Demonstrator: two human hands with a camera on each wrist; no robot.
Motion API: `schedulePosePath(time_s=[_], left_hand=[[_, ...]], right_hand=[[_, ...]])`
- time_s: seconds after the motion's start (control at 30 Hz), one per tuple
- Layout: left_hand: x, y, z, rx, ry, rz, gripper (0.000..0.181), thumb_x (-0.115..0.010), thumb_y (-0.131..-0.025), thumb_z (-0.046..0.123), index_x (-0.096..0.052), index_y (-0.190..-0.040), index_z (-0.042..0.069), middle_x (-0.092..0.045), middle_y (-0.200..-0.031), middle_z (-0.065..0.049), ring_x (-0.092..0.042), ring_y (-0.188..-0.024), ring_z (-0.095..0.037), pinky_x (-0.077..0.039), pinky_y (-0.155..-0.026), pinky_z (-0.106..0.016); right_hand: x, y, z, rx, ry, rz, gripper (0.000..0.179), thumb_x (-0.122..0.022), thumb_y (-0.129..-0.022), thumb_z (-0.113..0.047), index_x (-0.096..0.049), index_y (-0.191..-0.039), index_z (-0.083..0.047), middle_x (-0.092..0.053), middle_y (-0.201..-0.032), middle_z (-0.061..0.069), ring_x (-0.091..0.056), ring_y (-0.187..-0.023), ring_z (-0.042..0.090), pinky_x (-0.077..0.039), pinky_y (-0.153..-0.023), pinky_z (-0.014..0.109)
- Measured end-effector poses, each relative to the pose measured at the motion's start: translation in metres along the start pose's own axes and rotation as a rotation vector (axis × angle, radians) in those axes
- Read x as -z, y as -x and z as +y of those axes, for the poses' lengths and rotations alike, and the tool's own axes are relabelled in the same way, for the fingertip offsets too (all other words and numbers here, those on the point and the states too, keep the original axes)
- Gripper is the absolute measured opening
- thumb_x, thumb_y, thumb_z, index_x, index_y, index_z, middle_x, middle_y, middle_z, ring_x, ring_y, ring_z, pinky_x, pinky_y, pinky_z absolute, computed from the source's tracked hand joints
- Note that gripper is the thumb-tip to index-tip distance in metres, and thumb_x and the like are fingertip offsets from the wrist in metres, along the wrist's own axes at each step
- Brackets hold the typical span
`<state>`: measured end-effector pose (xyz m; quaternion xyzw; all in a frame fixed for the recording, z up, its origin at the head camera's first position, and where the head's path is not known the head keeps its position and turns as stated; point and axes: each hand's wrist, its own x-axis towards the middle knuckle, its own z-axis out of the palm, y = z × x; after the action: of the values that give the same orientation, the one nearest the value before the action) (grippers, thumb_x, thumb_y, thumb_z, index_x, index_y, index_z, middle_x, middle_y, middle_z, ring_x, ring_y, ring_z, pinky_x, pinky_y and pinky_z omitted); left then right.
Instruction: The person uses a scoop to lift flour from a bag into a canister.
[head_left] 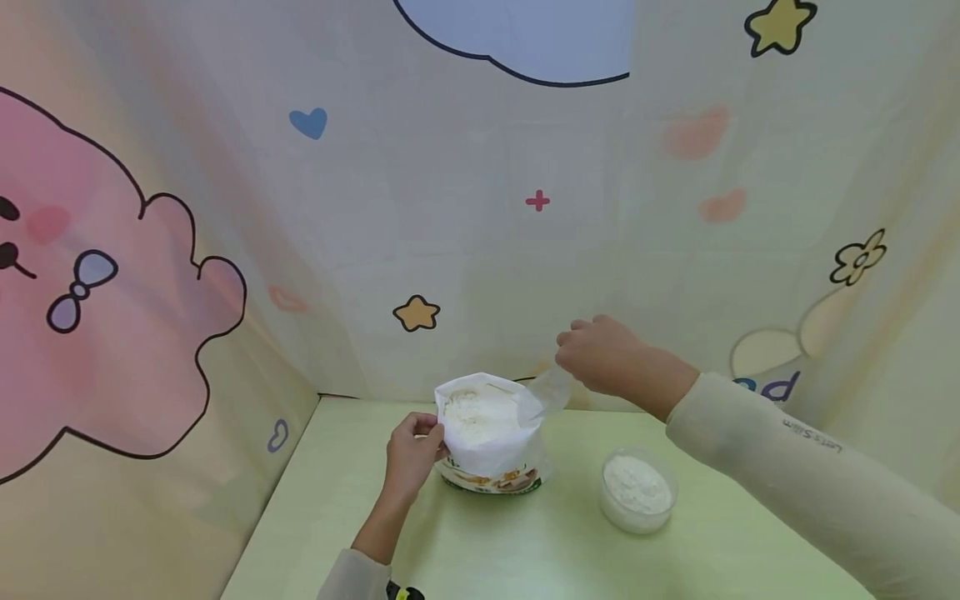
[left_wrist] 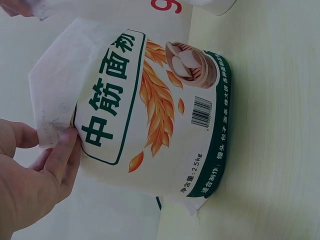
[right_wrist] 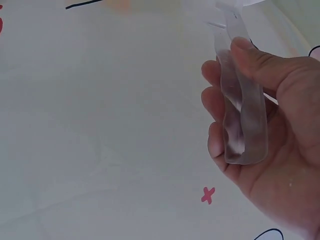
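Observation:
A flour bag [head_left: 491,462] with green and orange print stands on the table, its white mouth folded open and white flour [head_left: 480,417] showing inside. The left hand [head_left: 411,457] pinches the left side of its rim; in the left wrist view, thumb and fingers [left_wrist: 62,157] grip the white edge. Above the bag's right side, the right hand [head_left: 606,358] holds a clear plastic scoop [head_left: 553,390], whose blade hangs down by the bag's mouth. Fingers and thumb wrap its clear handle [right_wrist: 255,125] in the right wrist view.
To the right of the bag stands a clear round bowl [head_left: 636,523] with white powder [head_left: 637,483] in it. Behind the pale green table [head_left: 330,483] hangs a cartoon-printed cloth [head_left: 480,208], close to the bag. A dark and yellow thing [head_left: 405,593] shows beside the left sleeve.

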<state>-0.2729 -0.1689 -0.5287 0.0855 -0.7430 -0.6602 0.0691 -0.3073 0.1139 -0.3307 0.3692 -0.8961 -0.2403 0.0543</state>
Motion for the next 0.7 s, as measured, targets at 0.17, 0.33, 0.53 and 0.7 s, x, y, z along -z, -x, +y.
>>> schedulePosePath(time_s=[0.17,0.33,0.53,0.7], left_hand=[[0.000,0.000,0.002,0.005,0.007,0.001,0.017,-0.063,-0.099,0.007,-0.064,-0.110,-0.006,-0.061,-0.097,-0.015,-0.069,-0.072,-0.015,-0.068,-0.072,-0.029],[-0.001,-0.001,0.001,0.009,0.002,0.004,0.017,-0.063,-0.099,0.006,-0.064,-0.110,-0.006,-0.061,-0.097,-0.015,-0.069,-0.072,-0.015,-0.068,-0.071,-0.029],[-0.002,0.000,0.001,0.007,0.003,0.000,0.018,-0.064,-0.099,0.007,-0.064,-0.112,-0.006,-0.061,-0.097,-0.014,-0.068,-0.072,-0.014,-0.068,-0.072,-0.030],[0.000,0.000,0.003,0.007,0.002,-0.002,0.018,-0.063,-0.099,0.007,-0.064,-0.111,-0.006,-0.061,-0.097,-0.015,-0.069,-0.072,-0.014,-0.068,-0.072,-0.030]], right_hand=[[0.008,-0.012,-0.012,-0.041,0.013,-0.055,0.010,-0.079,-0.090,-0.010,-0.078,-0.094,-0.019,-0.069,-0.090,-0.001,-0.057,-0.077,0.019,-0.051,-0.061,0.030],[0.009,-0.019,-0.019,-0.054,0.016,-0.075,0.010,-0.082,-0.089,-0.015,-0.079,-0.097,-0.020,-0.072,-0.094,-0.001,-0.061,-0.081,0.021,-0.056,-0.064,0.032],[0.003,-0.029,-0.025,-0.055,-0.017,-0.093,0.009,-0.080,-0.090,-0.013,-0.079,-0.097,-0.018,-0.072,-0.093,0.000,-0.061,-0.079,0.021,-0.057,-0.066,0.032],[-0.002,-0.035,-0.030,-0.058,-0.042,-0.107,0.009,-0.078,-0.092,-0.011,-0.078,-0.097,-0.018,-0.072,-0.094,0.000,-0.062,-0.083,0.022,-0.058,-0.069,0.035]])
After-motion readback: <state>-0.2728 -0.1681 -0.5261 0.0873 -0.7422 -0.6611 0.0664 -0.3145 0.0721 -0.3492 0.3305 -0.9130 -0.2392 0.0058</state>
